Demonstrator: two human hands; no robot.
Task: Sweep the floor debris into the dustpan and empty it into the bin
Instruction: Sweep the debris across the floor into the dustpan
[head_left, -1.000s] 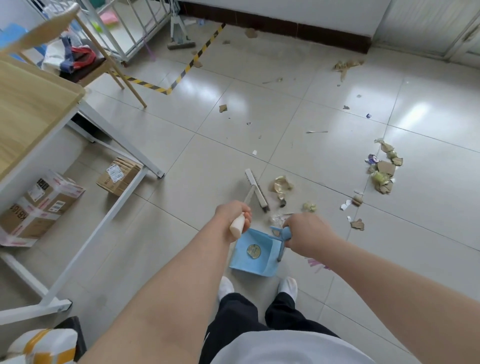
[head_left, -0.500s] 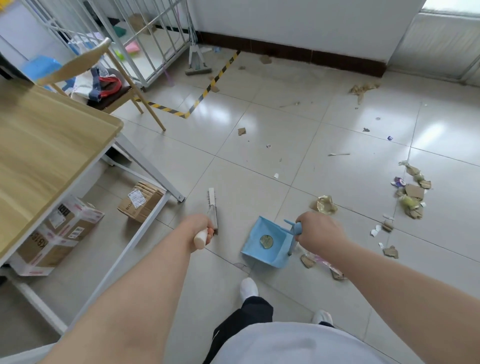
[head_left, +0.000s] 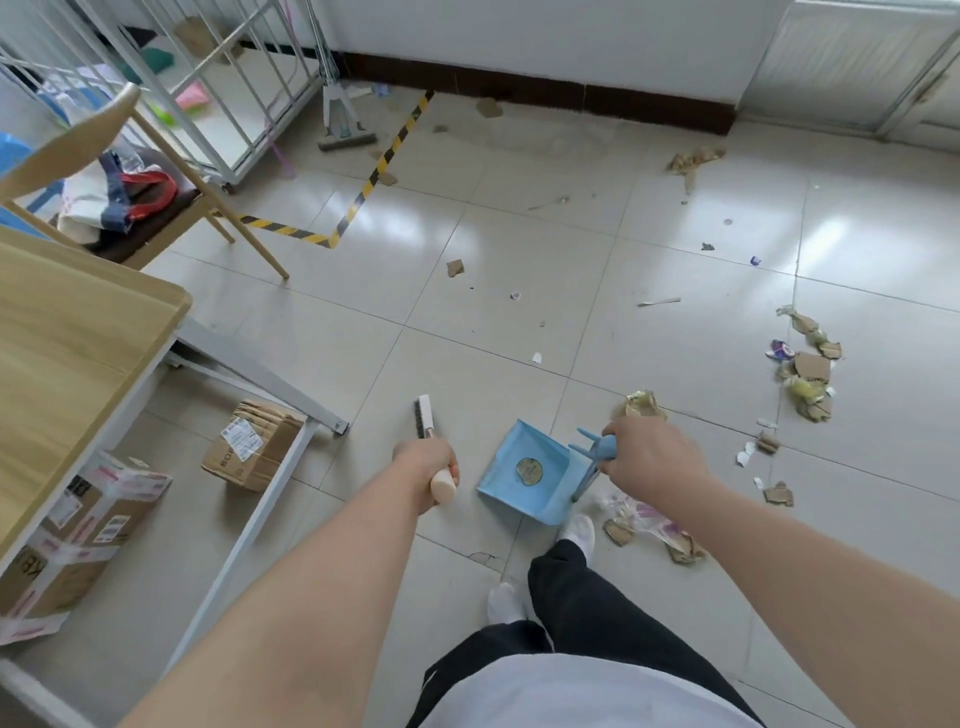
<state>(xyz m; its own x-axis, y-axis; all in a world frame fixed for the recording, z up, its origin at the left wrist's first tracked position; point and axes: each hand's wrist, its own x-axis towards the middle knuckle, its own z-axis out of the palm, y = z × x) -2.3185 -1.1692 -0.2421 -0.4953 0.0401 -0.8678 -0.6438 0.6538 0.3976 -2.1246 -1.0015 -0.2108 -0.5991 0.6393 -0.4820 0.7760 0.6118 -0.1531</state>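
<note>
Floor tiles (head_left: 519, 244) — glazed, glossy, throwing back light.
Dustpan (head_left: 511, 493) — smooth light-blue plastic.
Brush (head_left: 424, 417): pale smooth wooden handle, dark bristles.
Tabletop (head_left: 67, 332): matt wood grain, on a white painted metal frame (head_left: 248, 540).
Debris (head_left: 810, 366): torn brown cardboard, crumpled paper.
Boxes (head_left: 252, 444): matt cardboard, taped.

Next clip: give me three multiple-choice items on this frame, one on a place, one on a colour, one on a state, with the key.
1. Where is the brush relative to the dustpan?
A) to its left
B) inside it
C) to its right
2. What colour is the dustpan?
A) red
B) blue
C) black
3. The right hand is:
A) hanging idle
B) pointing
C) gripping the dustpan's handle

Key:
1 A, the left hand holds the brush left of the dustpan.
2 B, its tray is light blue.
3 C, the fingers curl round the blue handle.
</note>
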